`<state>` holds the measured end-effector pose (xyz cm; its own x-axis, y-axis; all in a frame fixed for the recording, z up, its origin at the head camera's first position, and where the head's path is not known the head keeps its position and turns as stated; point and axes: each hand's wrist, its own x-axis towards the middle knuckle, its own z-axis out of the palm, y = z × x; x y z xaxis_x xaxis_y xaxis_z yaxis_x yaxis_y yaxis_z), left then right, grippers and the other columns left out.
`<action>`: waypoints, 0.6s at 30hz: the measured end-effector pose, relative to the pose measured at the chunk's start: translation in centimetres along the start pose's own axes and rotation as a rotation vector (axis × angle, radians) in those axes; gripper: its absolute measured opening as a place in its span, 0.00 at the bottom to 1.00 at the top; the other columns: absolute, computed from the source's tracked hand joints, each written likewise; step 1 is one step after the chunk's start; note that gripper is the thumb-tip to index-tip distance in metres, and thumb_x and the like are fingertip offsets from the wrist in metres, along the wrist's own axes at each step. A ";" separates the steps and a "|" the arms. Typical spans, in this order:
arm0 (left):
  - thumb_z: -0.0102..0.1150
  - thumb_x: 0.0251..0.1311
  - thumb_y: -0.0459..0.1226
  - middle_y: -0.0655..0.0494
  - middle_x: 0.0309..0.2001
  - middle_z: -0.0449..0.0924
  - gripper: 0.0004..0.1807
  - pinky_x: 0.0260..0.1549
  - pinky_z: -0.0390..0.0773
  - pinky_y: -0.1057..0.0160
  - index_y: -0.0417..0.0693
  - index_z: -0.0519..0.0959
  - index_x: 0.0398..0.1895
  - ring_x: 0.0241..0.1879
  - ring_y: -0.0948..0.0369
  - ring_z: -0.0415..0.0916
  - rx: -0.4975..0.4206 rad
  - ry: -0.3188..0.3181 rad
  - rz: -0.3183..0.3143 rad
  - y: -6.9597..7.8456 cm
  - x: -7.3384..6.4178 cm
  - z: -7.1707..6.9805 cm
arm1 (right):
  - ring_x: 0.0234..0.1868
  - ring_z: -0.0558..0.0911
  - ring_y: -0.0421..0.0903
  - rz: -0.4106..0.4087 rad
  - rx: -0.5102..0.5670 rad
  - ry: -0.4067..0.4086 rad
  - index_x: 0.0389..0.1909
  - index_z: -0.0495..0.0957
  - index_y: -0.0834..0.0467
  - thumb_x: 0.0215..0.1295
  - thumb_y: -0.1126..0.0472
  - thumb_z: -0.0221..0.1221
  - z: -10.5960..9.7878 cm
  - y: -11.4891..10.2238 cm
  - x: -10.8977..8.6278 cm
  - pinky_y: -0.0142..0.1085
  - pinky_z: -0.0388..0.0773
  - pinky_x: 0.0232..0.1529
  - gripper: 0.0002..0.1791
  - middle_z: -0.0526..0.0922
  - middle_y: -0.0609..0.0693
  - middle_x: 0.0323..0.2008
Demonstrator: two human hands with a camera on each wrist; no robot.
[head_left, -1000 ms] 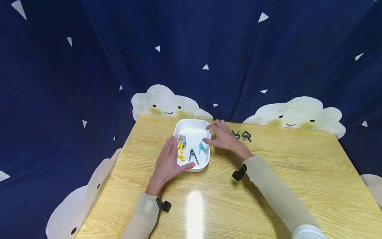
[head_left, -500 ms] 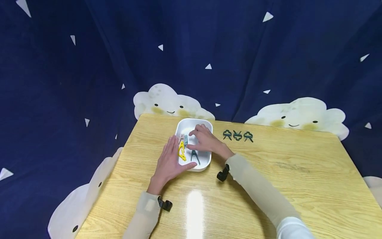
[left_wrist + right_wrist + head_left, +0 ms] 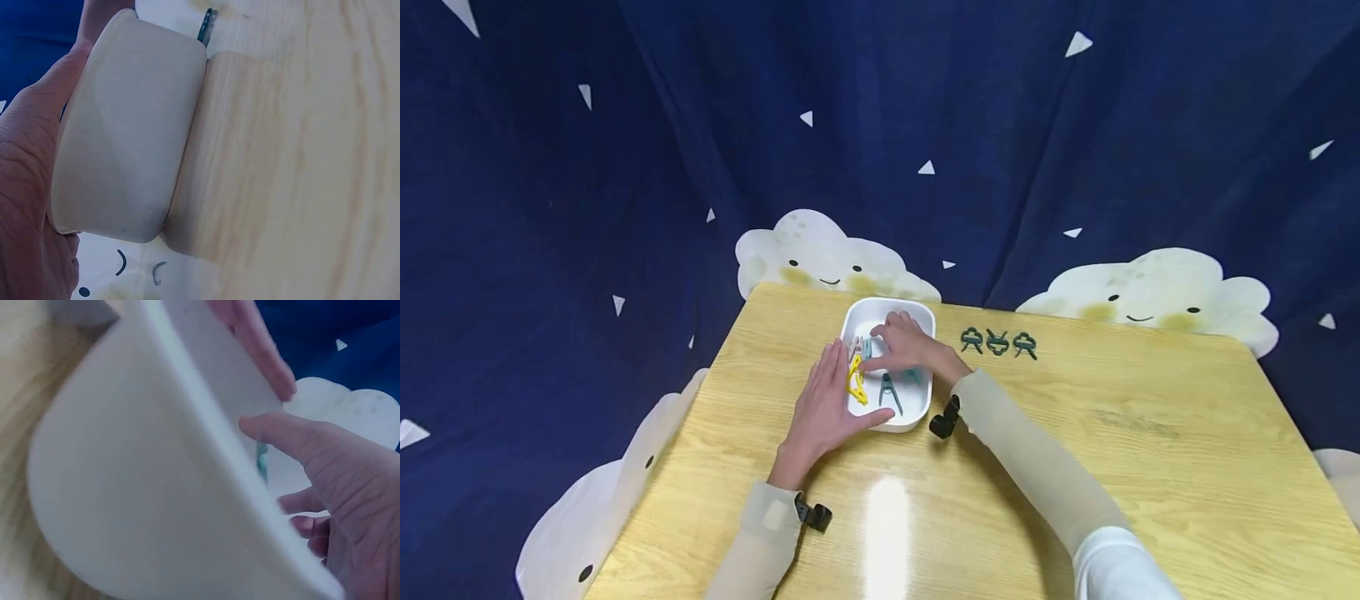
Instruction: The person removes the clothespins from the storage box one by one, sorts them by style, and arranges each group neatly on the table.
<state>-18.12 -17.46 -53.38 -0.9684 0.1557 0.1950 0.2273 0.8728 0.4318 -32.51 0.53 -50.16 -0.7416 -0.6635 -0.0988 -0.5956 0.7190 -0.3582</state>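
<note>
A white plastic basin (image 3: pixel 920 315) holds several small plastic clips. My left hand (image 3: pixel 823 404) rests along its left rim with straight fingers, the thumb lying over the near rim. Inside the basin my right hand (image 3: pixel 901 343) reaches left, its thumb and bent fingers apart. Nearest to that hand is a pale blue clip (image 3: pixel 867 347), with a pinkish clip (image 3: pixel 853 348) beside it. Yellow clips (image 3: pixel 857 385) lie by the left wall. A dark green clip (image 3: pixel 889 392) is spread near the front. The right hand partly covers a bright blue clip (image 3: pixel 913 377).
Three dark green cloud-shaped clips (image 3: pixel 997 342) lie in a row on the wooden table (image 3: pixel 1120 467), right of the basin. A dark blue curtain (image 3: pixel 880 108) hangs behind the table's back edge.
My right hand has moved left from the basin's right rim to above the clips inside. The left hand keeps its place on the rim. No clip has visibly been lifted.
</note>
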 end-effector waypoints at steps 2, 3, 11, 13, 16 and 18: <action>0.49 0.49 0.84 0.47 0.86 0.35 0.75 0.82 0.43 0.49 0.40 0.43 0.85 0.84 0.51 0.33 0.000 -0.001 0.004 0.1 -0.1 0.1 | 0.47 0.66 0.51 0.002 0.023 -0.015 0.65 0.80 0.60 0.58 0.29 0.67 0.1 0.2 0.2 0.41 0.66 0.47 0.46 0.74 0.54 0.49; 0.50 0.49 0.84 0.46 0.86 0.36 0.75 0.82 0.44 0.48 0.40 0.43 0.85 0.84 0.51 0.34 0.001 0.000 0.007 0.1 -0.1 0.2 | 0.47 0.66 0.51 0.004 0.026 -0.021 0.65 0.80 0.60 0.58 0.29 0.68 0.2 0.3 0.2 0.40 0.66 0.47 0.45 0.74 0.54 0.48; 0.50 0.48 0.84 0.45 0.86 0.37 0.76 0.82 0.44 0.49 0.40 0.41 0.85 0.84 0.50 0.35 -0.001 0.002 0.003 0.1 0.1 0.1 | 0.46 0.67 0.50 0.033 0.022 0.028 0.41 0.86 0.56 0.60 0.32 0.67 0.0 0.6 0.4 0.40 0.67 0.46 0.30 0.74 0.51 0.42; 0.50 0.47 0.85 0.46 0.86 0.36 0.77 0.82 0.43 0.50 0.41 0.40 0.85 0.84 0.51 0.33 -0.003 -0.005 -0.004 0.1 0.0 0.1 | 0.44 0.67 0.50 0.036 -0.001 0.049 0.30 0.84 0.53 0.63 0.35 0.66 0.1 0.6 0.3 0.40 0.67 0.44 0.24 0.74 0.50 0.39; 0.49 0.47 0.85 0.48 0.86 0.33 0.77 0.82 0.42 0.51 0.41 0.39 0.85 0.85 0.52 0.32 -0.001 -0.014 -0.011 0.1 -0.1 0.1 | 0.43 0.68 0.50 0.049 -0.036 0.080 0.22 0.81 0.51 0.64 0.42 0.66 -0.1 0.4 0.1 0.39 0.67 0.43 0.19 0.74 0.49 0.35; 0.48 0.47 0.85 0.48 0.86 0.32 0.77 0.82 0.42 0.51 0.41 0.39 0.85 0.85 0.52 0.32 0.003 -0.014 -0.016 0.0 -0.1 0.1 | 0.43 0.68 0.50 0.066 -0.064 0.105 0.20 0.80 0.51 0.63 0.45 0.66 -0.2 0.2 -0.1 0.40 0.67 0.43 0.17 0.74 0.49 0.34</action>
<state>-17.99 -17.38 -53.52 -0.9732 0.1483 0.1759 0.2117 0.8765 0.4323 -32.65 0.78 -50.02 -0.8059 -0.5917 -0.0210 -0.5607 0.7740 -0.2942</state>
